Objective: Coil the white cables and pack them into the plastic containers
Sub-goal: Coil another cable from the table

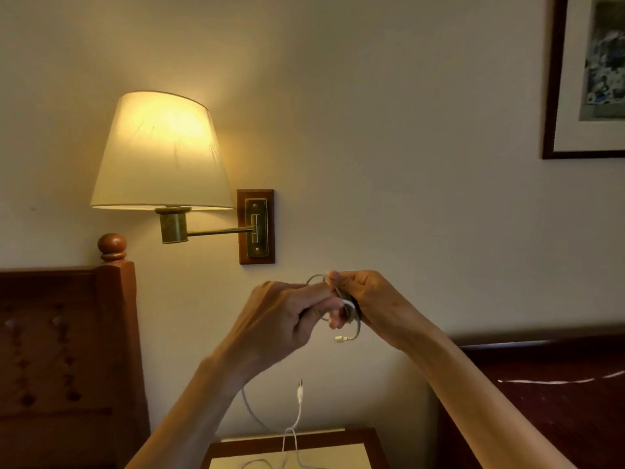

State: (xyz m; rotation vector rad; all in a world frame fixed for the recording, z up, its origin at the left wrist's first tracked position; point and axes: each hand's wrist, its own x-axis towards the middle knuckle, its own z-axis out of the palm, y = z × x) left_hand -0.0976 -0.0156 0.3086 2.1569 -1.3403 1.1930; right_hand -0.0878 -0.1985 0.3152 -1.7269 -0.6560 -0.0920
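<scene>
Coiled thin white cable (348, 308) sits bundled between our hands, raised before the cream wall. Our left hand (284, 316) pinches its loops; our right hand (368, 302) grips the bundle, fingers curled. A second white cable (297, 418) trails onto the wooden table (372, 441) below.

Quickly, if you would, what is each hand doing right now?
Left hand: closed, gripping the cable coil.
Right hand: closed, pinching the same coil.

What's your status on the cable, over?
Both hands up: left hand and right hand gripping the coiled white cable. One plug end dangling free. More white cable below on nightstand. No containers in view.
</scene>
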